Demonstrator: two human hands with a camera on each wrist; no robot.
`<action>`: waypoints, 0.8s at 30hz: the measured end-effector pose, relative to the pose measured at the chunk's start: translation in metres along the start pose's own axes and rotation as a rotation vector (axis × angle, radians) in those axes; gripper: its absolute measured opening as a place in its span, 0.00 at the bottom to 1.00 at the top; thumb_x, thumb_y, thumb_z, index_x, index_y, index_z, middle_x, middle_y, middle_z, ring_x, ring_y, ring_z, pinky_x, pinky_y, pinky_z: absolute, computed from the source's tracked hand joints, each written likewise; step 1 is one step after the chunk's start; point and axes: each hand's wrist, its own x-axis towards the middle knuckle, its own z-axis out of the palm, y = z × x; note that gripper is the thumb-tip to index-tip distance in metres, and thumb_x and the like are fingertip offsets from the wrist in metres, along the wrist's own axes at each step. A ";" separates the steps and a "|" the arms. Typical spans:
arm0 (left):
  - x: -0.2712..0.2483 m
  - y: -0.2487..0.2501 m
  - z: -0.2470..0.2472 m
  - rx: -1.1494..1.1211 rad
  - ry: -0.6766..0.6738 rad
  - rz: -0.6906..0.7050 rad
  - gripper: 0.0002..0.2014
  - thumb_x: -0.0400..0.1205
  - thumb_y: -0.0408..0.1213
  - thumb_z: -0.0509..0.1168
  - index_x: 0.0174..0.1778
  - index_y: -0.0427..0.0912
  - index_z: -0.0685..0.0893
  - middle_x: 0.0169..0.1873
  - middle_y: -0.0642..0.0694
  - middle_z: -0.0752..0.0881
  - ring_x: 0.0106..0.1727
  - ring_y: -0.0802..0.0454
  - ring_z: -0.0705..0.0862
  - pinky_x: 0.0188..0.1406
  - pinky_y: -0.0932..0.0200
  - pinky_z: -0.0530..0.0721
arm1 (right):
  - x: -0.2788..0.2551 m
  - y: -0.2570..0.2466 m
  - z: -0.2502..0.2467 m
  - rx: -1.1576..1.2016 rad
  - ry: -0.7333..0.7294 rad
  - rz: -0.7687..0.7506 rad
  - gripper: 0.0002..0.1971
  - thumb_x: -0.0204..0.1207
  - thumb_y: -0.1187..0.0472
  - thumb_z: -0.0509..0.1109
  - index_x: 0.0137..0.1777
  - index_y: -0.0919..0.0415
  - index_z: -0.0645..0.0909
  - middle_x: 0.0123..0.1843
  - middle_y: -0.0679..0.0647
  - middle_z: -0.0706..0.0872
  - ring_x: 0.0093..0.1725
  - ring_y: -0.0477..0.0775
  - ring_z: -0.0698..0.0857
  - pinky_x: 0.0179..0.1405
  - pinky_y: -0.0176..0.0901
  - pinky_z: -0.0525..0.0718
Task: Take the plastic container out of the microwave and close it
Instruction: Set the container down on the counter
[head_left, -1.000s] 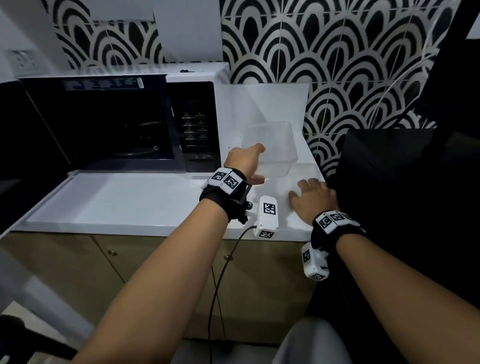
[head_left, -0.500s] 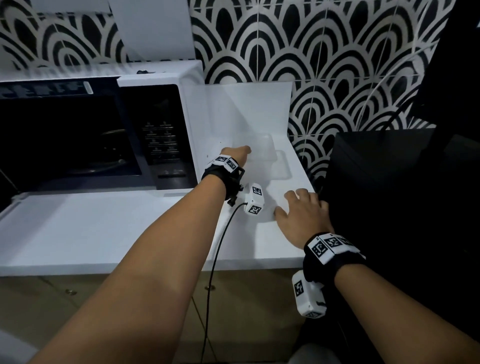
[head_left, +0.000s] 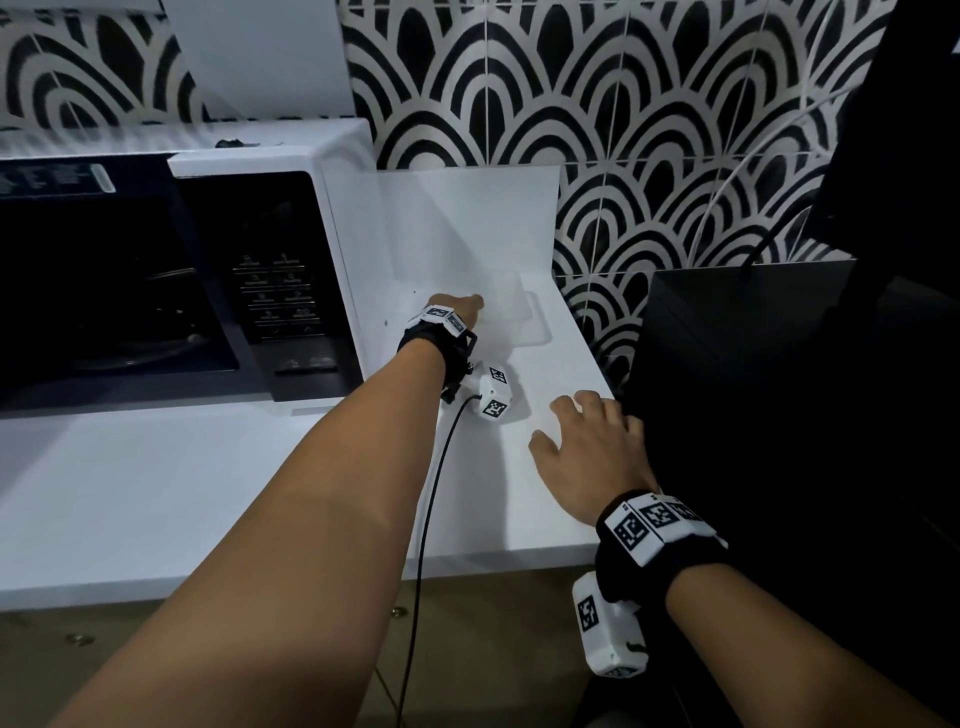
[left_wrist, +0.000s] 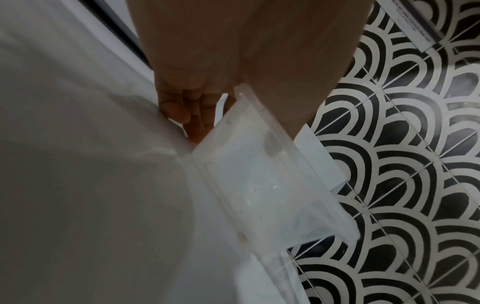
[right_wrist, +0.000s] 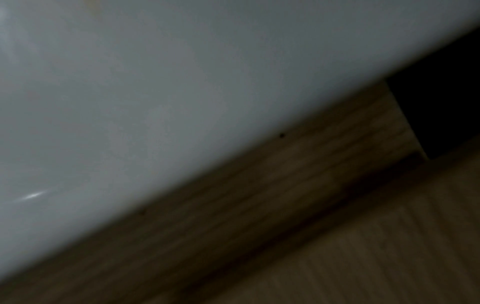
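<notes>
Right hand (head_left: 592, 457) flat on the white countertop (head_left: 208, 493) near its front edge, fingers spread and relaxed, holding nothing; farther back left hand (head_left: 462, 309) grips the near rim of the clear plastic container (head_left: 511, 306), thumb outside and fingers curled inside per wrist view, container at counter's back right corner just right of the microwave (head_left: 291, 249), whose cavity shows dark and open

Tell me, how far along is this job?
Done: the clear plastic container is out of the microwave, on the white counter beside it. In hand: the left hand grips the container's near edge; the right hand rests flat on the counter. Left: letting go and shutting the open microwave.
</notes>
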 end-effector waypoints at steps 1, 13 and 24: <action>0.000 0.000 0.000 0.008 -0.003 0.002 0.17 0.83 0.53 0.65 0.44 0.40 0.82 0.46 0.39 0.87 0.46 0.39 0.84 0.55 0.51 0.84 | 0.000 0.000 0.000 -0.001 -0.002 0.000 0.25 0.76 0.44 0.54 0.68 0.54 0.75 0.72 0.56 0.75 0.72 0.60 0.71 0.69 0.59 0.66; -0.037 0.013 -0.012 0.228 0.126 0.233 0.35 0.83 0.58 0.63 0.83 0.43 0.70 0.80 0.35 0.70 0.82 0.35 0.66 0.77 0.39 0.70 | 0.003 0.002 -0.001 0.025 -0.034 0.029 0.26 0.75 0.43 0.55 0.71 0.53 0.73 0.75 0.56 0.73 0.74 0.61 0.69 0.71 0.60 0.64; -0.162 0.003 -0.103 0.150 0.183 0.784 0.26 0.86 0.58 0.65 0.75 0.47 0.80 0.72 0.45 0.79 0.74 0.45 0.77 0.76 0.46 0.75 | -0.001 0.001 -0.005 0.009 -0.061 0.030 0.25 0.76 0.41 0.59 0.69 0.53 0.74 0.72 0.61 0.74 0.72 0.66 0.70 0.71 0.62 0.64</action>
